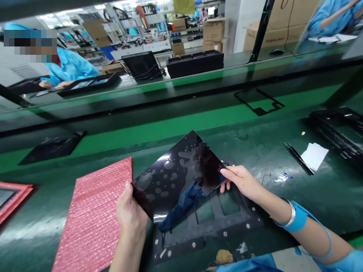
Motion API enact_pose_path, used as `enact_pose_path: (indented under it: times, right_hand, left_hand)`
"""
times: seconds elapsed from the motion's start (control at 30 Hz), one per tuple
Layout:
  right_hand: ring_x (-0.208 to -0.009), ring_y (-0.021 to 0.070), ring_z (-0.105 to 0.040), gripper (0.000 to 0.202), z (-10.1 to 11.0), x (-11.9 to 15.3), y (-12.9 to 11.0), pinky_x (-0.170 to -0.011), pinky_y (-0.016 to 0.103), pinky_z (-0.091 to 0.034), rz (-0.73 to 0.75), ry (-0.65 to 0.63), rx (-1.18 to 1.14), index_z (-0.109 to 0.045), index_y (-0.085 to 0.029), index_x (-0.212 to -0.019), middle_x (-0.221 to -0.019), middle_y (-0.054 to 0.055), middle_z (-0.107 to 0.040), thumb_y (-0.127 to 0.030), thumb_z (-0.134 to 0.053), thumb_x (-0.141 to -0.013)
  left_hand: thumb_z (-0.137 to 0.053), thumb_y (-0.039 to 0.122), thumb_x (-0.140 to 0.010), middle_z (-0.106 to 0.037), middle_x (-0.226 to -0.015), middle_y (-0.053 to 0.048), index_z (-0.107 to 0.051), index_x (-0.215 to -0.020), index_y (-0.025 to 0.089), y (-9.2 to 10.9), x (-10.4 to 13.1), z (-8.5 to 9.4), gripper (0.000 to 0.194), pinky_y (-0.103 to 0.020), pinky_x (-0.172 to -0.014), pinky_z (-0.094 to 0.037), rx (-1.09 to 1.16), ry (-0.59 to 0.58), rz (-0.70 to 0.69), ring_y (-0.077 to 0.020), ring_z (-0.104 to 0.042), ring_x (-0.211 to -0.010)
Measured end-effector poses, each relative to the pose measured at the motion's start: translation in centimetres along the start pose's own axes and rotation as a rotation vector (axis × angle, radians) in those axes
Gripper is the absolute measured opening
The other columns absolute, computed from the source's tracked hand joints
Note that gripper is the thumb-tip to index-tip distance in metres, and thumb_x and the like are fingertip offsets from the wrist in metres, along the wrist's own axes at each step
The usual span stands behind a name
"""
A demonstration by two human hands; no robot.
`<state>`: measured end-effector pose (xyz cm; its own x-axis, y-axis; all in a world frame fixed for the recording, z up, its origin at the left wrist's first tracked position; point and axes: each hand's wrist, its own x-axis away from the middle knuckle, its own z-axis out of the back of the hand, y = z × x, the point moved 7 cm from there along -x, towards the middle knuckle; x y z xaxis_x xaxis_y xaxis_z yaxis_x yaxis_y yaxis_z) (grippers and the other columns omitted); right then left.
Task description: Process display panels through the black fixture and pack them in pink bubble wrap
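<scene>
A glossy black panel (170,177), with bubble-like marks across its face, is held tilted in both hands. My left hand (132,211) grips its lower left edge, thumb on top and the other fingers mostly hidden beneath. At the right corner, my right hand (236,179) pinches the panel between thumb and fingers. Under the panel, a flat dark frame (210,230) with cut-outs and round silver dots lies on the green table (272,151). Left of my left hand lies a pink bubble-wrap sheet (90,215).
Tweezers (299,158) and white paper (314,155) lie at the right, near stacked black frames (340,132). A thin black frame (259,101) lies farther back. Another pink-wrapped item (14,196) and a dark sheet (52,147) are at the left. A person (70,68) works across the bench.
</scene>
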<state>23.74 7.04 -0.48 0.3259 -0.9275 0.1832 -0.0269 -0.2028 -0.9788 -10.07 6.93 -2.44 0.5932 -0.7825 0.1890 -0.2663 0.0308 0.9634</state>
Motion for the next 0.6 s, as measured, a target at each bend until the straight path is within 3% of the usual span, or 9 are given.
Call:
enact_pose_path:
  times: [0.1,0.23,0.33,0.43,0.53,0.6]
  right_hand:
    - [-0.055,0.0171,-0.061,0.06,0.0,0.0,0.1,-0.057,0.03,-0.048,-0.009,0.017,-0.044,-0.057,-0.022,-0.063,-0.053,0.003,-0.063,-0.08,-0.067,-0.074]
    - [-0.053,0.0167,-0.063,0.056,1.1,-0.2,0.4,-0.052,0.028,-0.046,-0.029,0.125,-0.184,-0.06,-0.021,-0.067,-0.059,0.001,-0.064,-0.073,-0.08,-0.064]
    - [-0.054,0.0168,-0.064,0.056,2.6,-0.4,0.8,-0.052,0.028,-0.046,-0.018,0.21,-0.221,-0.062,-0.02,-0.071,-0.062,0.001,-0.064,-0.072,-0.08,-0.065]
    - [-0.057,0.017,-0.065,0.053,4.2,-0.7,1.3,-0.054,0.028,-0.047,0.002,0.299,-0.236,-0.062,-0.02,-0.074,-0.062,0.001,-0.063,-0.07,-0.08,-0.067]
    - [-0.058,0.0171,-0.064,0.052,5.2,-0.9,1.5,-0.053,0.028,-0.046,0.016,0.357,-0.231,-0.063,-0.021,-0.077,-0.062,0.001,-0.063,-0.068,-0.082,-0.067]
    - [-0.058,0.0169,-0.064,0.053,5.4,-1.0,1.6,-0.052,0.028,-0.046,0.014,0.362,-0.22,-0.062,-0.021,-0.076,-0.062,0.002,-0.063,-0.068,-0.082,-0.066]
  left_hand:
    - [-0.079,0.042,-0.07,-0.062,-0.058,0.004,-0.063,-0.072,0.021,-0.1,0.7,-0.4,0.026,-0.023,-0.048,-0.047,0.077,0.077,0.034,-0.0137,-0.057,-0.05]
    - [-0.084,0.048,-0.063,-0.073,-0.075,-0.002,-0.07,-0.081,0.017,0.4,1.7,-2.5,0.038,-0.026,-0.055,-0.054,0.042,-0.016,0.099,-0.0175,-0.066,-0.063]
    - [-0.089,0.053,-0.053,-0.075,-0.078,-0.005,-0.073,-0.081,0.015,0.5,2.6,-4.1,0.05,-0.027,-0.061,-0.056,-0.016,-0.151,0.168,-0.0192,-0.068,-0.068]
    - [-0.093,0.049,-0.05,-0.071,-0.071,-0.004,-0.071,-0.072,0.015,0.6,4.0,-6.0,0.046,-0.026,-0.056,-0.053,-0.104,-0.39,0.213,-0.0165,-0.064,-0.06]
    - [-0.092,0.043,-0.056,-0.072,-0.073,-0.007,-0.073,-0.076,0.016,0.7,5.6,-7.5,0.039,-0.026,-0.051,-0.048,-0.217,-0.613,0.197,-0.02,-0.066,-0.062]
    - [-0.089,0.043,-0.061,-0.074,-0.076,-0.01,-0.075,-0.081,0.016,0.7,6.1,-7.7,0.036,-0.028,-0.053,-0.049,-0.243,-0.659,0.171,-0.024,-0.07,-0.069]
